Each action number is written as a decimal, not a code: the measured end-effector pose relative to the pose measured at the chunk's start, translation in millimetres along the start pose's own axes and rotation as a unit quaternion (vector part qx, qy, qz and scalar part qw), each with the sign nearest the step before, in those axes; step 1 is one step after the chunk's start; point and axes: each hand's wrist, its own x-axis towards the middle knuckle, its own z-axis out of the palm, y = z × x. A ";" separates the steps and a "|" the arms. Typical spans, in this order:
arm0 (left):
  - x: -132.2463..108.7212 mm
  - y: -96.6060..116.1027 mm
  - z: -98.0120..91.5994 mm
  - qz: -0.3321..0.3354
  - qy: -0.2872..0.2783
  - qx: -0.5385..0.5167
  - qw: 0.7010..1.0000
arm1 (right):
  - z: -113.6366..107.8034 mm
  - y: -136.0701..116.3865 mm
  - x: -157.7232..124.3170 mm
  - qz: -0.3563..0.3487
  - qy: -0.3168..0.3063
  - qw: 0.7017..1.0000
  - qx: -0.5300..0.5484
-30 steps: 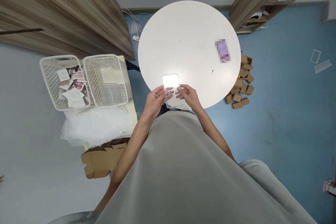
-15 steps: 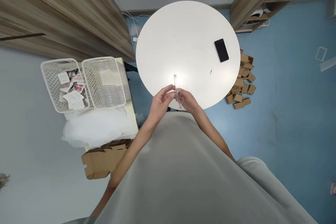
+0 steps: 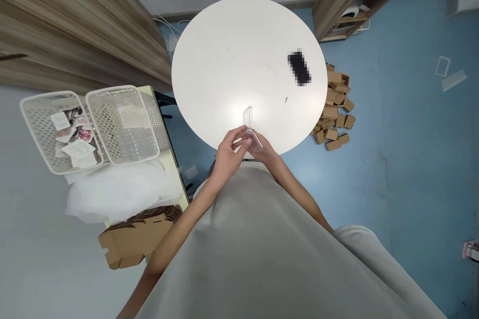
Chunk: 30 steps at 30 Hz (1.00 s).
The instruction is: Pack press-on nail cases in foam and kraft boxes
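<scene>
A small clear plastic case [image 3: 247, 116] is held over the near edge of the round white table [image 3: 209, 75]. One thin panel of it points up and away from me, another slants down between my hands, so it looks unfolded at the middle. My left hand [image 3: 230, 153] pinches it from the left near that middle line, thumb and fingertips on the plastic. My right hand [image 3: 266, 150] grips it from the right, its fingers partly hidden behind the clear panel.
A dark phone-like slab [image 3: 299, 68], blurred out, lies on the table's right. At left stand a basket [image 3: 35, 124] of small packets and cards and a basket [image 3: 153, 119] of clear plastic cases. Flat cardboard boxes [image 3: 134, 239] lie below them; small brown boxes [image 3: 331, 112] are heaped on the floor.
The clear case has turned and spread, from a narrow edge-on strip to two wider panels. My hands stay on it. The whole view has shifted a little, with the table moving left.
</scene>
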 end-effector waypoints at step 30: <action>32.2 -71.3 -78.2 -0.205 0.079 -0.290 0.931 | 55.8 0.1 -5.8 -0.173 0.120 0.942 -0.259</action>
